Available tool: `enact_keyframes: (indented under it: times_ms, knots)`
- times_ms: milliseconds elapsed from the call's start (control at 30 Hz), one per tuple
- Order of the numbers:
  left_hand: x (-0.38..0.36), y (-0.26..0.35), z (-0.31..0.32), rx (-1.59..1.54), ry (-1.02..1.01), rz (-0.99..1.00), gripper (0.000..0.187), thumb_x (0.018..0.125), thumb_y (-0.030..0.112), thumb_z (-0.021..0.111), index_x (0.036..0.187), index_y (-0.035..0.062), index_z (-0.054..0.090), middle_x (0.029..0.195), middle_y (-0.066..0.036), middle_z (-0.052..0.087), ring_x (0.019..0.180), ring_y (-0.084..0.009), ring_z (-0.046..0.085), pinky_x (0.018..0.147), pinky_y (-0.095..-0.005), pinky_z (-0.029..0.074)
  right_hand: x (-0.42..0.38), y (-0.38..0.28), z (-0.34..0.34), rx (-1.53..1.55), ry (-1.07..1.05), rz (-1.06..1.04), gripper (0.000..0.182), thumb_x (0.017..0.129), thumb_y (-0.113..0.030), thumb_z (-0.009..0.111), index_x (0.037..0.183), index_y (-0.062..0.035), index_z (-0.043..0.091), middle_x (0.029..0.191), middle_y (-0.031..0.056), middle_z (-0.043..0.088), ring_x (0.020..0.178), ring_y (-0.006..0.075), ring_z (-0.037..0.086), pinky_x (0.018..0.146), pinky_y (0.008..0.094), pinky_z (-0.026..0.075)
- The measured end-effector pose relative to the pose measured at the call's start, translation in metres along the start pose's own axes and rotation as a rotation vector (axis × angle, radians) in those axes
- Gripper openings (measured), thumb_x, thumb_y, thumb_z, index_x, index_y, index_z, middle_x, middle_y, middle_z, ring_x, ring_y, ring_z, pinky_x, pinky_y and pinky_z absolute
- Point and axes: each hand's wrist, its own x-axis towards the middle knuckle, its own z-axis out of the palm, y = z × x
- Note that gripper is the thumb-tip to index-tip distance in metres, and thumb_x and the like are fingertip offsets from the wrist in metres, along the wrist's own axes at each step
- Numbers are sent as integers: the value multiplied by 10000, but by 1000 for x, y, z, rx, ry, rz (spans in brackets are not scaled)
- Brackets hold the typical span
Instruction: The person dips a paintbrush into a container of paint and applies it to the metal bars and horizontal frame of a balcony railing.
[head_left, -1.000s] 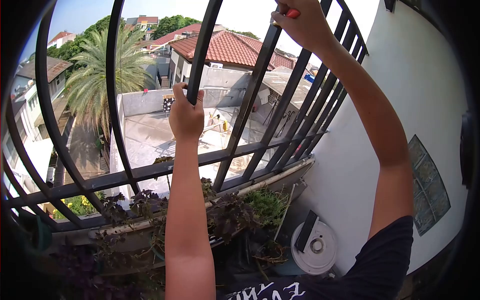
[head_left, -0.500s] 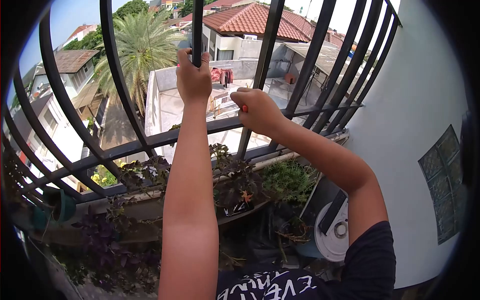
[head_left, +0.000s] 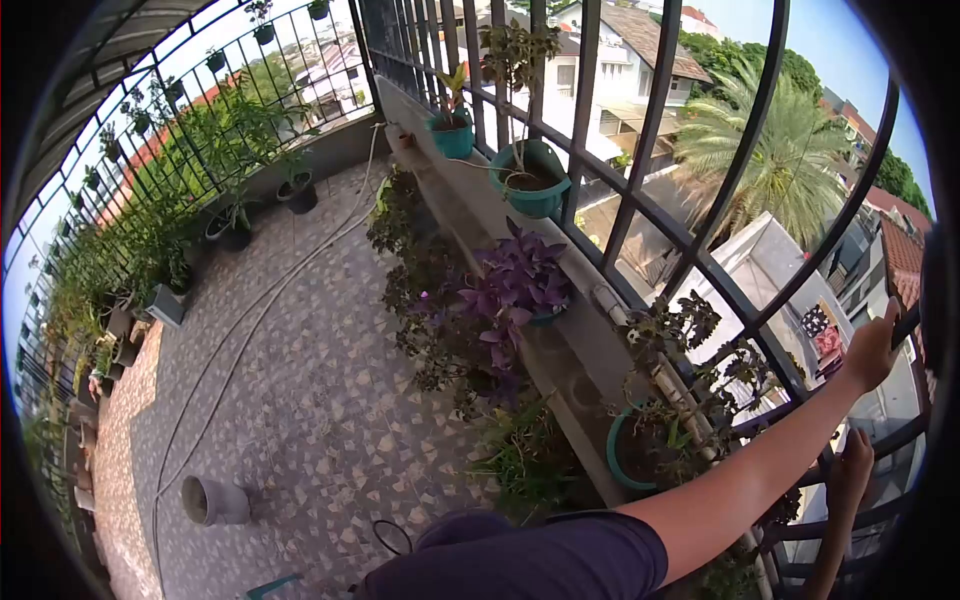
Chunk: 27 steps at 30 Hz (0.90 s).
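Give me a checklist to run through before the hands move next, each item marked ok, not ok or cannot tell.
1. Left hand gripping a railing bar: ok, closed around it.
2. Right hand's grip: cannot tell, what it holds, if anything, is unclear.
3. Both hands centred in view: not ok, they are near the right edge.
4. Leafy plant clear of the left forearm: cannot tell, leaves stand close by.
5. Teal pot by the railing upright: ok.

A grey pot (head_left: 222, 502) sits near a long hose (head_left: 318, 246) on the left floor (head_left: 320, 430), a palm tree (head_left: 775, 150) far right.
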Motion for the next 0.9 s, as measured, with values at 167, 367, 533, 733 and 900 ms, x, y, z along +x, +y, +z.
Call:
enact_keyframes:
  times_ms: [167, 367, 533, 733, 900]
  knots:
    - [0, 7, -3, 28, -12, -44, 538, 848, 229, 630, 1278, 58, 356, 830, -206, 631, 795, -412, 632, 689, -502, 485, 12, -9, -8, 56, 142, 45, 183, 617, 97, 434, 768, 46, 343, 678, 147, 337, 584, 278, 319, 548, 387, 267]
    - [-4, 12, 3, 57, -45, -74, 632, 837, 295, 654, 1342, 85, 339, 932, -197, 639, 849, -372, 643, 721, -468, 502, 20, -17, -7, 78, 37, 106, 179, 626, 102, 414, 768, 46, 321, 659, 155, 318, 581, 254, 310, 556, 391, 269]
    - [-8, 12, 5, 68, -87, -116, 710, 827, 351, 674, 1395, 108, 325, 1017, -189, 646, 895, -339, 652, 747, -439, 515, 19, -16, -1, 39, 50, 164, 185, 630, 112, 438, 779, 49, 350, 687, 144, 341, 613, 247, 329, 579, 365, 309]
    - [-3, 22, -11, 148, -193, -189, 803, 816, 418, 698, 1459, 135, 308, 1119, -180, 654, 950, -299, 663, 779, -404, 531, -15, -24, -54, 187, 327, 232, 396, 699, 144, 541, 1091, 86, 544, 796, 109, 510, 691, 176, 452, 641, 321, 415]
    - [7, 63, -71, 318, -616, -336, 1043, 892, 477, 554, 1462, -80, -119, 1385, -374, 374, 1296, -418, 432, 1039, -423, 392, -106, -81, -133, -15, 735, 181, 299, 853, 9, 625, 1150, 20, 602, 797, 102, 564, 712, 195, 551, 673, 331, 509]
